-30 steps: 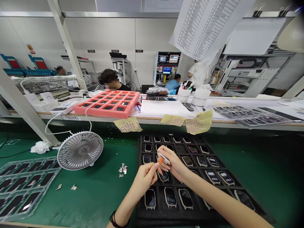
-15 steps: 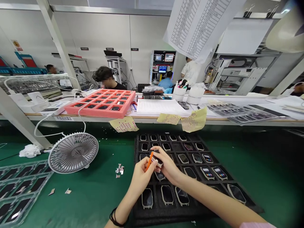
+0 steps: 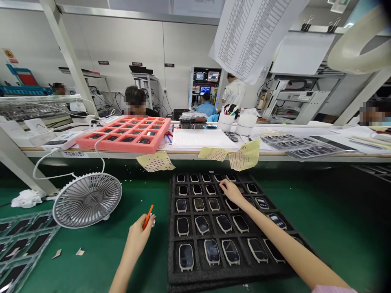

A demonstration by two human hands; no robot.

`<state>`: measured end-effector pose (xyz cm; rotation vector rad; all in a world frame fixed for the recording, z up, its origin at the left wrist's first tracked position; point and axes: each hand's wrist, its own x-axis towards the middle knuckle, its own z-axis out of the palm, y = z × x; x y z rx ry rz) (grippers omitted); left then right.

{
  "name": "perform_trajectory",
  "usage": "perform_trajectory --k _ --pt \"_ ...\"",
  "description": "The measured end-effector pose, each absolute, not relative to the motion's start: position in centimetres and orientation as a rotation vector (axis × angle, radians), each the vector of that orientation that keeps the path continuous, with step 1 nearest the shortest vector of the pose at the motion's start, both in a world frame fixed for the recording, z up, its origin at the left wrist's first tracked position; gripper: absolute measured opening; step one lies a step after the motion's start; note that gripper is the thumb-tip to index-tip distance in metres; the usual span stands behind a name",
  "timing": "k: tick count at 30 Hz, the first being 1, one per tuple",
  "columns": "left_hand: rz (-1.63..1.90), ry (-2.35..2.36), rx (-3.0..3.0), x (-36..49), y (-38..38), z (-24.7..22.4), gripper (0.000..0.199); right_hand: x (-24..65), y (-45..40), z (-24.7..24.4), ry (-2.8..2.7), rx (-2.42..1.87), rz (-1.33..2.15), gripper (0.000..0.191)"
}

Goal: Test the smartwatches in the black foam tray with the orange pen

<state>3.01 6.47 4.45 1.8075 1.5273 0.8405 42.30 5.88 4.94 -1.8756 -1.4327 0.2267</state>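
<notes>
In my left hand (image 3: 141,232) is a thin orange stick-like tool (image 3: 148,217), its tip pointing up. The hand is closed round it over the green mat, by some small silvery scraps (image 3: 153,221) that it partly hides. My right hand (image 3: 232,193) reaches over the black foam tray (image 3: 172,266), fingers pinched on a smartwatch body (image 3: 222,189) at a second-row compartment. Most of that watch is hidden under the fingers. Strapless smartwatch bodies lie in the other compartments, such as a dark-screened one (image 3: 186,257) at the front left; a few farther right have lit screens.
A grey round fan (image 3: 88,200) stands on the green mat (image 3: 100,266) at left, behind a clear tray (image 3: 29,248) of dark flat parts. The raised shelf bears a pink foam tray (image 3: 159,142) and papers. Yellow sticker sheets (image 3: 244,156) hang from its edge. Other people sit beyond.
My hands have parted. The left moved left and down with the orange tool, towards the silvery scraps; the right moved away up and right with the watch, to the tray's second row.
</notes>
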Motion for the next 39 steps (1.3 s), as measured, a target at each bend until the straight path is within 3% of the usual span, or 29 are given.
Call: perform_trajectory --k 7,14,20,25,33,39 --pt "0.658 1.604 1.900 2.1 6.6 2.6 0.039 45.3 4.4 5.2 -1.408 -2.204 -0.015 0.011" --pt "0.593 1.623 1.882 2.3 6.0 3.9 0.035 46.3 4.3 5.1 -1.263 -2.270 0.094 0.009" --pt "0.799 1.415 1.760 3.6 4.7 6.3 0.042 45.7 3.7 6.9 -1.193 -1.919 0.439 0.023" --pt "0.763 0.898 1.658 8.4 2.4 8.8 0.041 38.9 2.3 9.2 -1.153 -1.438 0.766 0.037" --pt "0.699 0.671 1.510 13.0 0.0 11.0 0.042 27.9 0.0 12.9 -1.021 -0.827 1.470 0.026" --pt "0.750 0.672 1.440 12.3 0.0 11.0 0.044 27.1 0.0 13.2 -0.918 -0.734 1.570 0.023"
